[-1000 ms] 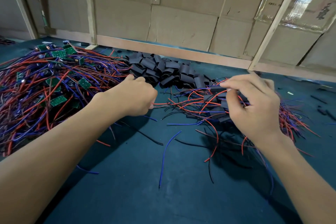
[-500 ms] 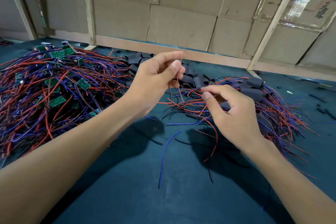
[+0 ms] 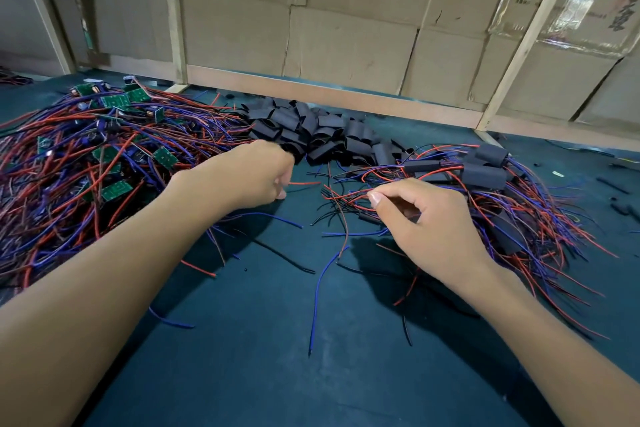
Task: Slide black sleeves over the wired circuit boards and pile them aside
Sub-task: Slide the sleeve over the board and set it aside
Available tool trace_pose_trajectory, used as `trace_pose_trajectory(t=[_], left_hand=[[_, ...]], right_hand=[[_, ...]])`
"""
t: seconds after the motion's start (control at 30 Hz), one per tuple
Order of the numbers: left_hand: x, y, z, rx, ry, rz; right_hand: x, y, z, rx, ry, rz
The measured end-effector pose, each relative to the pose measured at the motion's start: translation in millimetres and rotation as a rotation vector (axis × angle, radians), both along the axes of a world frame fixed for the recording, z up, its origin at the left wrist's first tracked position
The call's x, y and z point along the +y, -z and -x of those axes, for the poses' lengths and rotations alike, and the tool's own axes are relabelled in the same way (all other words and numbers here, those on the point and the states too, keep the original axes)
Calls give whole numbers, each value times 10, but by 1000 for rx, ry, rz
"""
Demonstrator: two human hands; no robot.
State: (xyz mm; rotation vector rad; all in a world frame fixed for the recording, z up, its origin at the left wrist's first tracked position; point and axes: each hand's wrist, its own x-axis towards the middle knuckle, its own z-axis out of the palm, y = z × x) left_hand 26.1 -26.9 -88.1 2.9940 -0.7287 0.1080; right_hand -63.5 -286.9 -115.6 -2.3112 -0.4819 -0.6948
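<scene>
Boards point(image 3: 116, 190) with red and blue wires lay heaped bare at the left of the table point(image 3: 242, 357), loose black sleeves point(image 3: 311, 135) sat piled at the back, and sleeved boards point(image 3: 483, 174) lay in a pile at the right. The left hand point(image 3: 258, 173) was curled beside the sleeves, its hold hidden. The right hand point(image 3: 429, 218) pinched wires from the right pile between thumb and forefinger.

Bare mat point(image 3: 263, 357) was left open up front; passage was blocked by wire piles point(image 3: 62, 184) and sleeves point(image 3: 311, 132).
</scene>
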Motion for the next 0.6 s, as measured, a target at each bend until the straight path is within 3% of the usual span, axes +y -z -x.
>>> trace_pose_trajectory(t=[0.1, 0.17, 0.3, 0.5, 0.6], left_hand=[[-20, 39, 1, -136, -81, -158], [-16, 22, 21, -120, -112, -259], [-35, -24, 91, -224, -66, -248], [-136, -129, 210, -425, 138, 94], [-310, -159, 353, -377, 286, 479]], right_hand=[[-7, -8, 0, -18, -8, 25], [-7, -8, 5, -22, -7, 43], [-11, -16, 7, -42, -2, 56], [-16, -21, 0, -70, 20, 65], [-19, -21, -11, -61, 26, 69]])
